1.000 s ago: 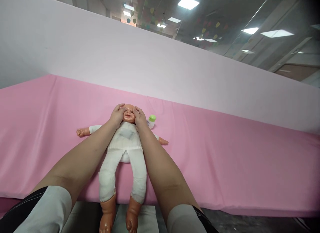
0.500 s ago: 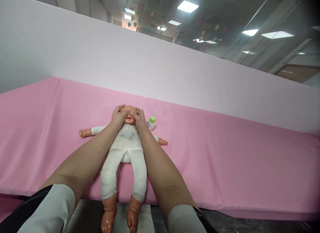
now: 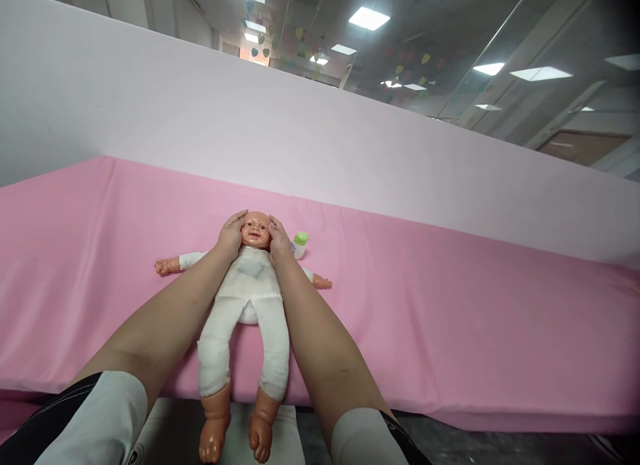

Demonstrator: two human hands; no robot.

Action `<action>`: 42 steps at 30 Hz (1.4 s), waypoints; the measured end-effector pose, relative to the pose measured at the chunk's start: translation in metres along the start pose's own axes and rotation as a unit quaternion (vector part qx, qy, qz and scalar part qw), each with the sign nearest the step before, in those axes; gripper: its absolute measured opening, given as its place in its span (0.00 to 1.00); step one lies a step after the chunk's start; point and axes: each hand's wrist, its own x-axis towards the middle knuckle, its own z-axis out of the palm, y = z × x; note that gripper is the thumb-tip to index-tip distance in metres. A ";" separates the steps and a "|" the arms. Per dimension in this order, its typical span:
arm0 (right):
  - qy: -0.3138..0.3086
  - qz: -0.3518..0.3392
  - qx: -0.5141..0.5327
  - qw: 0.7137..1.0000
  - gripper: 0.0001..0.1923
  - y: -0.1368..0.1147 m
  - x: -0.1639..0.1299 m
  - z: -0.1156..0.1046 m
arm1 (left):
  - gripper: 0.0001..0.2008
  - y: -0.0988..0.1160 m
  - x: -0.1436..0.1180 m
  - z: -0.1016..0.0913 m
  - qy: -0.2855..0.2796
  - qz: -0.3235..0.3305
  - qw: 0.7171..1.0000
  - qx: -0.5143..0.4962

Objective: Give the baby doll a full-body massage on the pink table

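The plastic baby doll in a white cloth suit (image 3: 247,285) lies face up at the centre of the frame on the pink-sheeted bench (image 3: 450,318), arms spread to either side, bare feet hanging past the near edge at the lower centre. The left hand (image 3: 231,235) cups the left-of-frame side of the doll's head, its grip spread flat against the cheek. The right hand (image 3: 279,242) does likewise on the opposite side, fingers spread and touching the head. A small white bottle with a green cap (image 3: 300,244) lies just beside the right hand. A pale pink panel (image 3: 300,132) stands behind the bench.
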 end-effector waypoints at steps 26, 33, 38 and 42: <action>0.018 0.066 0.002 0.998 0.30 -0.010 -0.001 -0.004 | 0.26 -0.002 0.005 0.000 0.017 -0.054 0.998 -0.001; -0.011 0.043 0.010 0.999 0.36 -0.016 -0.008 0.003 | 0.30 0.006 -0.003 0.000 -0.024 -0.037 0.999 -0.008; 0.018 0.012 -0.052 0.998 0.35 -0.015 -0.007 0.006 | 0.31 0.007 -0.006 0.004 -0.035 -0.008 0.999 0.004; 0.020 0.005 -0.043 0.999 0.26 -0.011 -0.004 0.006 | 0.27 0.000 0.000 0.003 0.000 0.005 1.000 0.030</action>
